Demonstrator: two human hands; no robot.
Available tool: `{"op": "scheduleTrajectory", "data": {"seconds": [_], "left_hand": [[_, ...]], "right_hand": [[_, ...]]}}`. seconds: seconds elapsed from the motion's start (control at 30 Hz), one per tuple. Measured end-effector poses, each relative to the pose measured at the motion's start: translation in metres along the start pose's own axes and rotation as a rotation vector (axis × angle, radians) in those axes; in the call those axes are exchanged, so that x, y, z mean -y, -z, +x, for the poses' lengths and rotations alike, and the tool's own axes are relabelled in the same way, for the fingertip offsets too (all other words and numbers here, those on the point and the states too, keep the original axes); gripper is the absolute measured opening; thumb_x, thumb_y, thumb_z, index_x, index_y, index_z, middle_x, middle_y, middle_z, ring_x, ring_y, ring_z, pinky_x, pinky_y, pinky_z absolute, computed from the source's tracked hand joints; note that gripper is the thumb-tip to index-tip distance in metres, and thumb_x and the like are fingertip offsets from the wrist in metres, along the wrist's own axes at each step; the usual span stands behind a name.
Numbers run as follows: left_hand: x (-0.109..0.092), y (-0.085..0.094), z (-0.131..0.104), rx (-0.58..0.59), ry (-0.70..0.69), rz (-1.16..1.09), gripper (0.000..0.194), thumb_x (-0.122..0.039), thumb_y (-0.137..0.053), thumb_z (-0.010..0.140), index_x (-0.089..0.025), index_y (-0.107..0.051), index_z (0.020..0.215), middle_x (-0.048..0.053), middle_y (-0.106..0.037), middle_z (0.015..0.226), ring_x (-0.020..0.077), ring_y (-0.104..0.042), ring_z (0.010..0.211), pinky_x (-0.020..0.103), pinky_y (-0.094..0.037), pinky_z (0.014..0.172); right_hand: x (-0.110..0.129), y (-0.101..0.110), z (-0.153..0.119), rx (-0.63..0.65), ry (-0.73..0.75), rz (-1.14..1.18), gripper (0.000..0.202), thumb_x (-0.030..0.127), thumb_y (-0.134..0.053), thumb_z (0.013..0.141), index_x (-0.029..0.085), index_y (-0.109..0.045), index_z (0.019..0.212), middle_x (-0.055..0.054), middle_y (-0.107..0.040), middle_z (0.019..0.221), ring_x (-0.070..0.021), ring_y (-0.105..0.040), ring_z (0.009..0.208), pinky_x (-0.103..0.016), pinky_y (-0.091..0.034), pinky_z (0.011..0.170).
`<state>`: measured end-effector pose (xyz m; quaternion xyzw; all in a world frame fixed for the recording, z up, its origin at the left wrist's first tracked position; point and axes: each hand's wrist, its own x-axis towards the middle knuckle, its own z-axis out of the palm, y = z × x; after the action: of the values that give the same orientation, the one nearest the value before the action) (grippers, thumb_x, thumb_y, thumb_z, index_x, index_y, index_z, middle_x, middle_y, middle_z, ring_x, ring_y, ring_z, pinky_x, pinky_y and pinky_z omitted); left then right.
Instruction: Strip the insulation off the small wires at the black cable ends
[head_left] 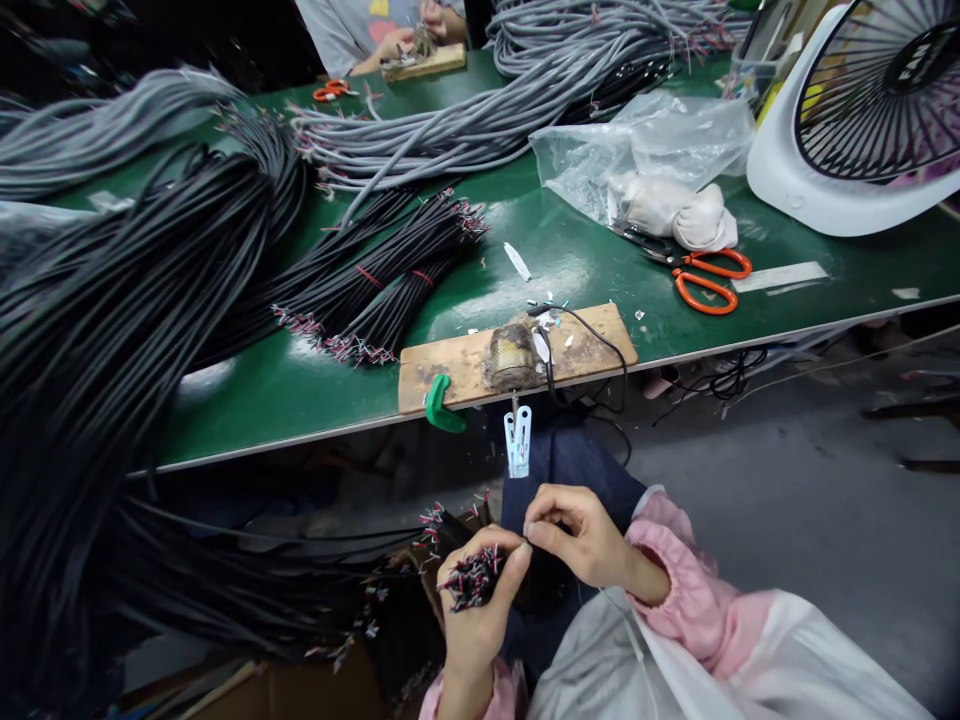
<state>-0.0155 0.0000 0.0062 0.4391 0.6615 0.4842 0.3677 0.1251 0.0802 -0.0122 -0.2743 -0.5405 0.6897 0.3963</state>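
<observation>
My left hand [484, 600] is wrapped round a bundle of black cables [474, 578], whose red and white wire ends stick up from the fist. Thumb and index finger of my right hand [574, 535] are pinched together, touching the tip of my left thumb; what they hold is too small to make out. Just beyond the hands, a light blue clothespin [517, 440] hangs from a small motor-like device [512, 356] on a wooden board [457, 365]. A green clamp [442, 405] sits at the board's front edge.
Black cable bundles [180, 240] cover the green table's left side and hang over its edge. Grey cables [450, 130], orange-handled scissors [705, 278], a plastic bag [577, 160] and a white fan [787, 180] lie farther back. Across the table, another person's hands [431, 25] work at a board.
</observation>
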Motion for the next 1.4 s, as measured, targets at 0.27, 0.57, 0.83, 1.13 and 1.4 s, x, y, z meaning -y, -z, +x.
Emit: {"op": "scheduleTrajectory", "data": {"seconds": [0.27,0.57,0.83,1.13,1.4], "left_hand": [[-0.003,-0.005,0.001,0.023,-0.038,0.001,0.025,-0.034,-0.074,0.086,-0.020,-0.067,0.067,-0.003,-0.059,0.056,0.0132,-0.053,0.050,0.024,-0.042,0.051],[-0.008,-0.009,-0.003,-0.045,-0.056,0.003,0.020,-0.028,-0.072,0.088,-0.021,-0.067,0.070,-0.002,-0.063,0.063,0.0145,-0.058,0.057,0.026,-0.046,0.059],[-0.010,-0.014,-0.004,-0.101,0.007,-0.044,0.021,-0.032,-0.072,0.088,-0.019,-0.069,0.071,-0.003,-0.060,0.057,0.0118,-0.052,0.047,0.024,-0.042,0.049],[-0.017,-0.011,-0.003,-0.051,0.043,-0.151,0.023,-0.032,-0.071,0.090,-0.020,-0.067,0.070,-0.006,-0.057,0.051,0.0109,-0.052,0.046,0.024,-0.041,0.052],[-0.014,-0.013,-0.003,-0.071,-0.025,-0.173,0.021,-0.024,-0.073,0.089,-0.021,-0.066,0.070,-0.007,-0.060,0.055,0.0103,-0.055,0.050,0.022,-0.043,0.056]], "right_hand": [[0.005,0.005,0.001,0.043,0.052,-0.159,0.047,0.054,-0.061,0.096,0.018,-0.056,0.066,0.002,-0.048,0.062,-0.0120,-0.041,0.056,-0.026,-0.031,0.053],[0.009,0.007,0.000,0.068,0.193,-0.177,0.044,0.052,-0.047,0.104,0.019,-0.059,0.078,-0.003,-0.058,0.072,-0.0169,-0.052,0.065,-0.030,-0.042,0.064],[0.013,0.007,-0.003,0.035,0.144,-0.131,0.033,0.041,-0.049,0.105,0.017,-0.064,0.089,-0.006,-0.063,0.081,-0.0163,-0.058,0.068,-0.029,-0.048,0.064],[0.016,0.009,0.002,0.023,0.151,-0.087,0.026,0.038,-0.068,0.095,0.014,-0.075,0.088,-0.007,-0.069,0.080,-0.0157,-0.061,0.070,-0.028,-0.050,0.066],[-0.002,-0.009,-0.002,-0.140,-0.019,0.098,0.045,0.059,-0.075,0.085,0.016,-0.071,0.073,-0.004,-0.067,0.070,-0.0152,-0.061,0.063,-0.026,-0.050,0.059]]}}
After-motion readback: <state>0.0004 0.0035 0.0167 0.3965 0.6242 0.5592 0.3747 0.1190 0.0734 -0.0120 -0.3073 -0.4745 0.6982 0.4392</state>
